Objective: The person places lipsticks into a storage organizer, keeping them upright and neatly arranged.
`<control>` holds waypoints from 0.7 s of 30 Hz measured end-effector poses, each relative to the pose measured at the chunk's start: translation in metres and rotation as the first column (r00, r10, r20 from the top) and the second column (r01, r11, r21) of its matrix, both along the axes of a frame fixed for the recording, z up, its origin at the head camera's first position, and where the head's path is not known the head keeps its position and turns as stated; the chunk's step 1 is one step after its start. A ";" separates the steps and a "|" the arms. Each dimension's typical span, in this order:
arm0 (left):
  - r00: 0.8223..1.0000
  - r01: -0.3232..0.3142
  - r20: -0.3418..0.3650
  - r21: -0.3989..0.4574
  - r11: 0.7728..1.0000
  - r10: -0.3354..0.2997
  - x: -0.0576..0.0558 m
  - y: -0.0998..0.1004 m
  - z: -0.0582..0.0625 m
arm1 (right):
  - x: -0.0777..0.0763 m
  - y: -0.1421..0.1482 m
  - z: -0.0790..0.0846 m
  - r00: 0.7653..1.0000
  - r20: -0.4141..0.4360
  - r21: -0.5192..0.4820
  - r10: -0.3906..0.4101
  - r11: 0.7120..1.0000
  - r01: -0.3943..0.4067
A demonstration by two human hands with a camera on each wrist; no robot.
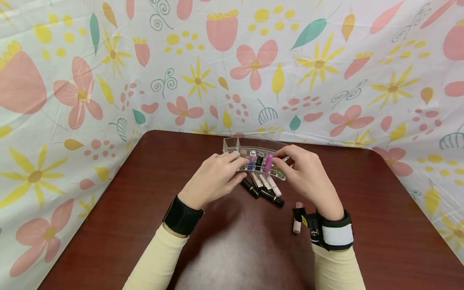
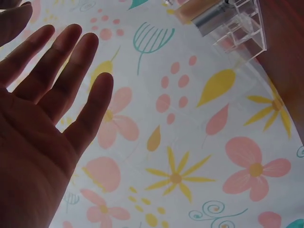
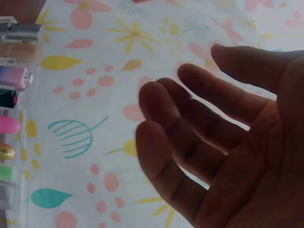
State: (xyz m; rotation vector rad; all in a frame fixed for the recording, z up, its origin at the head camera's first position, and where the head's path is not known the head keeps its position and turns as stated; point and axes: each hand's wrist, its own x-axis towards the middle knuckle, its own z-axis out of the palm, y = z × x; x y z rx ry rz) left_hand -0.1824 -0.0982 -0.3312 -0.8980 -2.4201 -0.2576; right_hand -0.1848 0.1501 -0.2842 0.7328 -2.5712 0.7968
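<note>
"Where's the clear organizer (image 1: 259,142)?"
"Between the left hand (image 1: 217,173) and the right hand (image 1: 303,171), a pink tube (image 1: 268,161) inside."
"And the hands?"
"Both empty, loosely spread. Nearer the wrists, black tubes (image 1: 272,198) lie on the tabletop (image 1: 134,197)."

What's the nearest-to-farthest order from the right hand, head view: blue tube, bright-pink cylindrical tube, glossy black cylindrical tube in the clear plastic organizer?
From the right hand:
1. Bright-pink cylindrical tube: just left of that hand's fingertips.
2. Glossy black cylindrical tube: next left in the clear plastic organizer.
3. Blue tube: farther left, near the left hand's fingertips.
</note>
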 end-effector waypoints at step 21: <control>0.938 -0.079 0.312 -0.239 0.968 0.154 -0.017 0.020 -0.053 | -0.035 -0.032 -0.066 0.948 0.313 0.435 0.054 0.879 -0.194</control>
